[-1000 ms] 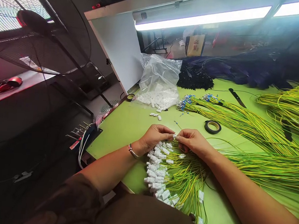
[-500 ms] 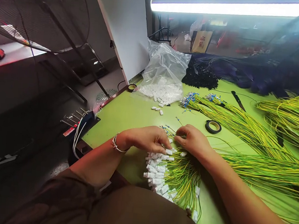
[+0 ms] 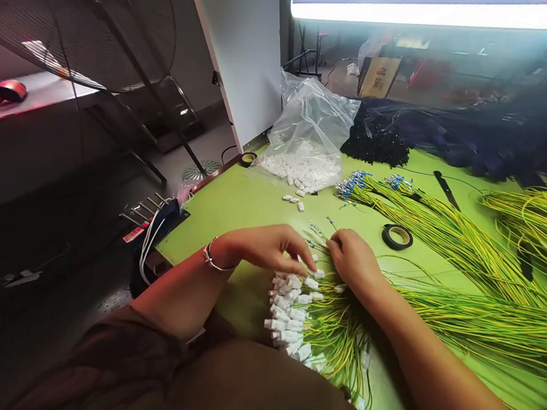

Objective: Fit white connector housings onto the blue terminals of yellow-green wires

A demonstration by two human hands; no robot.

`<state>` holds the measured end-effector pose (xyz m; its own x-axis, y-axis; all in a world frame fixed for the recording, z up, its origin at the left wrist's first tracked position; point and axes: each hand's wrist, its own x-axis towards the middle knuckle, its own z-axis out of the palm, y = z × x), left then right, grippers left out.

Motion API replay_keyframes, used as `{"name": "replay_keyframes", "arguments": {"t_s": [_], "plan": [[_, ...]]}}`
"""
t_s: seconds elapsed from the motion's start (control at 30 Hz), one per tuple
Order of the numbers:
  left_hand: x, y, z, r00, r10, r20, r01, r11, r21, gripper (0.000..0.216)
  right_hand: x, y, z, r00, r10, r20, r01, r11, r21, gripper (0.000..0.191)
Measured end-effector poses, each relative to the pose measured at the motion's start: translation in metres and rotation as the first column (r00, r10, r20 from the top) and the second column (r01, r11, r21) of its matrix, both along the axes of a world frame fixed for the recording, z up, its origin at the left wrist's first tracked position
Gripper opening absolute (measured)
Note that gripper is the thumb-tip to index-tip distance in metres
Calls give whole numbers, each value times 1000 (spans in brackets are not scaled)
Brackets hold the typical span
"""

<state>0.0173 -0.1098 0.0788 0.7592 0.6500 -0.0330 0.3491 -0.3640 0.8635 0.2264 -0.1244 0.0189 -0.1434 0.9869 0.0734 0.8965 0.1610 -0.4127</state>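
Observation:
My left hand (image 3: 270,248) lies over a pile of white connectors (image 3: 288,310) fitted on yellow-green wires, its fingers stretched down and touching the top connectors. A bracelet sits on its wrist. My right hand (image 3: 354,259) is curled beside it, fingertips pinched on thin yellow-green wires (image 3: 321,231) with blue-tipped ends that fan out towards the far side. The wired bundle (image 3: 339,327) runs under both hands towards my body.
A clear bag of loose white connectors (image 3: 307,138) stands at the back of the green table (image 3: 245,206). A black tape roll (image 3: 397,236), long yellow-green wire bundles (image 3: 477,259), a knife (image 3: 446,189) and black wires (image 3: 377,147) lie to the right. A large fan (image 3: 79,25) stands on the left.
My hands came down from a raised pinch together. The left hand now rests on the connector pile, and the right hand has shifted to the loose wire ends. The view tilted down and left.

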Motion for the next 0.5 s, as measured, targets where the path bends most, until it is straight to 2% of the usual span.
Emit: {"name": "replay_keyframes", "arguments": {"t_s": [0.13,0.17,0.23,0.3,0.37,0.43,0.5], "plan": [[5,12,-15,962,231,-148,-208,966,156,20,8,4,-7,949,-151,-277,162,987,17,16],[8,13,-20,959,224,-175,-193,965,179,20,9,5,-8,932,-154,-329,171,985,24,16],[11,12,-26,975,92,-201,-58,984,169,22,8,4,-9,913,-130,-388,153,988,28,15],[13,10,-28,982,-38,-185,65,988,139,23,5,2,-8,930,-91,-356,99,995,4,27],[13,8,-26,979,-93,-181,113,988,105,21,1,-2,-5,969,-46,-243,35,998,-48,40],[12,9,-23,976,-78,-204,92,994,57,20,-2,-4,-1,992,-4,-129,-9,995,-99,40],[12,11,-22,972,29,-235,-16,998,59,20,-2,-6,2,995,15,-96,-28,991,-134,36]]}}
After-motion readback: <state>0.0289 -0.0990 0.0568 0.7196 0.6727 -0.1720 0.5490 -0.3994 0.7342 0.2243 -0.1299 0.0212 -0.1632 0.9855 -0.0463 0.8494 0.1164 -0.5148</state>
